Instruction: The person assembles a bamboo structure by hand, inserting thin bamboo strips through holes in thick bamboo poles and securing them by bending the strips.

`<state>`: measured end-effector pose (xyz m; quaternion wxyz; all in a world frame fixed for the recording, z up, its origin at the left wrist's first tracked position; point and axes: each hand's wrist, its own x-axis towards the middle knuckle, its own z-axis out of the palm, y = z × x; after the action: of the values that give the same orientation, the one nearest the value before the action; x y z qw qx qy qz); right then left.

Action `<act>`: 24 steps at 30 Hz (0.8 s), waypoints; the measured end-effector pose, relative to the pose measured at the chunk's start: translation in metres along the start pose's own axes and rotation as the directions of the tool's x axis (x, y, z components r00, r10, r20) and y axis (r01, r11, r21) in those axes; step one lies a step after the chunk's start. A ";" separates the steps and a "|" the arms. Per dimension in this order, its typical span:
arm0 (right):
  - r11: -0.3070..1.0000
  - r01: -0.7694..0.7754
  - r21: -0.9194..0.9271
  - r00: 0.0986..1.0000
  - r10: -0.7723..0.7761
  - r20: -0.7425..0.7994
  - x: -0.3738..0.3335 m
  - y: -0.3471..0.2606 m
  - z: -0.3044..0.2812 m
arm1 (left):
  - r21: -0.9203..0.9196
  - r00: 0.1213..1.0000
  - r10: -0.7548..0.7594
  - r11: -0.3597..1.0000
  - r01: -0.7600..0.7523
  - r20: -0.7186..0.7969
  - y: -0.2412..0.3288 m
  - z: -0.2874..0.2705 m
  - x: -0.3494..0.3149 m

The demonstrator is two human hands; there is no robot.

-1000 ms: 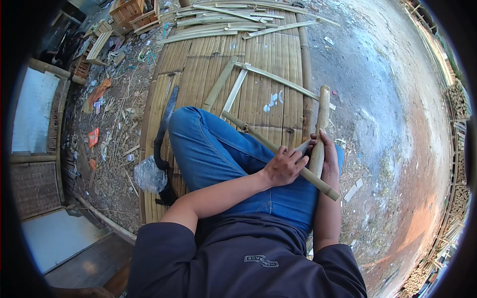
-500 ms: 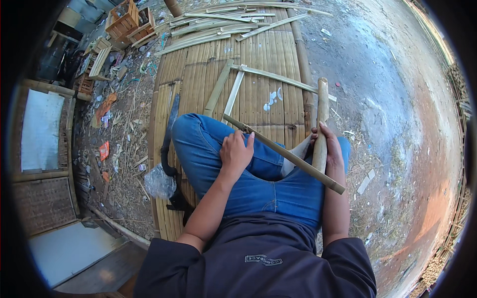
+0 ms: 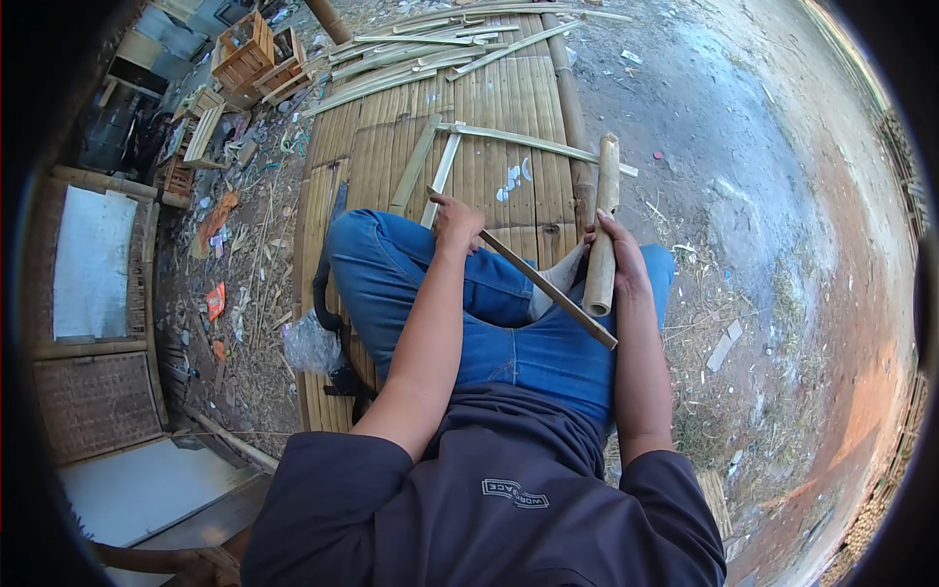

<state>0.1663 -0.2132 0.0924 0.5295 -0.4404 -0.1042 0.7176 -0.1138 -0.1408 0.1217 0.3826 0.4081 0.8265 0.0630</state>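
Observation:
My left hand [image 3: 457, 223] is closed around a flat bamboo slat [image 3: 548, 289] close to its far left end. From there the slat slants over my lap, its near end by my right wrist. A hollow bamboo tube [image 3: 608, 176] stands out from my right hand [image 3: 626, 259], which is wrapped about its middle; its open near end faces me. Some of the right fingers are hidden behind the tube. Beside my left knee lies a long blade [image 3: 340, 201] with a dark curved handle [image 3: 321, 289], partly covered by my leg.
I sit on a bamboo slat platform [image 3: 367, 161]. Loose split strips [image 3: 460, 133] lie beyond my knees, and a pile of split bamboo [image 3: 411, 59] is at the far end. A clear plastic bag [image 3: 311, 342] sits at the left edge; wooden crates [image 3: 245, 54] stand far left.
My left hand has gone from resting on the slat to gripping it nearer its far end. The slat's near end has moved left, uncovering the tube's near end.

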 end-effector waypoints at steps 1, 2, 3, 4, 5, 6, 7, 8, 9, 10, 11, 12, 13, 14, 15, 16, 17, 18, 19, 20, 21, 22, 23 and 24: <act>1.000 -0.002 0.003 1.000 0.002 0.016 0.001 0.000 -0.002 | -0.185 0.998 -0.060 0.981 0.062 0.015 -0.003 0.002 0.003; 1.000 -0.009 0.007 0.999 0.009 0.030 0.001 0.000 -0.004 | -0.297 0.992 -0.062 0.951 0.092 0.109 -0.008 0.004 0.006; 0.999 -0.015 0.036 0.999 0.014 0.029 0.002 0.000 -0.005 | -0.415 0.981 -0.046 0.902 0.123 0.190 -0.013 0.007 0.008; 0.998 -0.023 0.052 0.999 0.021 0.031 0.001 0.000 -0.007 | -0.523 0.964 -0.018 0.837 0.161 0.267 -0.019 0.010 0.012; 0.997 -0.031 0.067 0.999 0.029 0.033 0.001 0.000 -0.009 | -0.547 0.966 -0.063 0.814 0.196 0.251 -0.024 0.018 0.013; 0.996 -0.037 0.081 0.999 0.034 0.034 0.000 0.000 -0.010 | -0.578 0.974 -0.025 0.802 0.154 0.224 -0.028 0.022 0.015; 0.996 -0.030 0.085 0.999 0.027 0.041 -0.002 0.000 -0.011 | -0.604 0.977 0.010 0.787 0.123 0.212 -0.033 0.027 0.016; 0.996 -0.022 0.088 0.999 0.018 0.045 -0.003 0.000 -0.011 | -0.628 0.979 0.043 0.773 0.094 0.199 -0.036 0.032 0.016; 0.996 -0.014 0.092 0.999 0.010 0.048 -0.004 -0.001 -0.011 | -0.655 0.974 0.041 0.746 0.118 0.222 -0.038 0.036 0.016; 0.996 -0.011 0.091 0.999 0.007 0.043 -0.005 -0.001 -0.012 | -0.709 0.966 0.072 0.694 0.129 0.247 -0.040 0.039 0.016; 0.996 -0.007 0.089 0.999 0.003 0.039 -0.006 -0.002 -0.012 | -0.761 0.958 0.118 0.636 0.129 0.261 -0.040 0.041 0.015; 0.997 -0.002 0.084 0.999 -0.001 0.045 -0.006 -0.002 -0.012 | -0.809 0.951 0.157 0.573 0.132 0.267 -0.039 0.041 0.015; 0.994 -0.043 0.105 0.998 0.037 0.052 -0.006 -0.003 -0.012 | -0.855 0.936 0.194 0.491 0.166 0.293 -0.038 0.040 0.014; 0.991 -0.052 0.120 0.997 0.044 0.069 -0.007 -0.004 -0.013 | -0.875 0.925 0.234 0.454 0.166 0.298 -0.035 0.038 0.014; 0.990 -0.050 0.129 0.997 0.042 0.066 -0.007 -0.004 -0.013 | -0.891 0.909 0.272 0.413 0.186 0.316 -0.032 0.035 0.014; 0.990 -0.052 0.134 0.998 0.046 0.048 -0.007 -0.004 -0.014 | -0.905 0.892 0.306 0.370 0.211 0.333 -0.030 0.033 0.014; 0.989 -0.041 0.140 0.998 0.033 0.057 -0.008 -0.004 -0.014 | -0.905 0.877 0.316 0.343 0.250 0.362 -0.024 0.030 0.014; 0.989 -0.029 0.143 0.998 0.021 0.055 -0.008 -0.004 -0.015 | -0.918 0.870 0.336 0.293 0.269 0.362 -0.020 0.028 0.013; 0.989 -0.024 0.143 0.998 0.015 0.062 -0.008 -0.004 -0.015 | -0.925 0.872 0.331 0.245 0.290 0.361 -0.015 0.025 0.012; 0.989 -0.030 0.141 0.998 0.023 0.055 -0.008 -0.003 -0.015 | -0.933 0.868 0.345 0.176 0.314 0.357 -0.010 0.023 0.010; 0.990 -0.042 0.136 0.998 0.035 0.056 -0.008 -0.004 -0.015 | -0.939 0.822 0.454 0.173 0.298 0.344 -0.003 0.018 0.009; 0.991 -0.044 0.129 0.998 0.037 0.055 -0.008 -0.004 -0.014 | -0.963 0.846 0.461 0.135 0.233 0.269 0.003 0.013 0.005; 0.989 -0.049 0.138 0.997 0.041 0.059 -0.008 -0.004 -0.013 | -0.982 0.864 0.467 0.096 0.164 0.189 0.012 0.008 0.001; 0.988 -0.043 0.147 0.998 0.034 0.062 -0.007 -0.005 -0.012 | -0.993 0.883 0.455 0.056 0.105 0.119 0.022 -0.001 -0.003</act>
<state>0.1788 -0.2213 0.0919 0.5433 -0.3803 -0.0575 0.7462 -0.0996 -0.1287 0.1335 0.7055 0.1426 0.4026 0.5655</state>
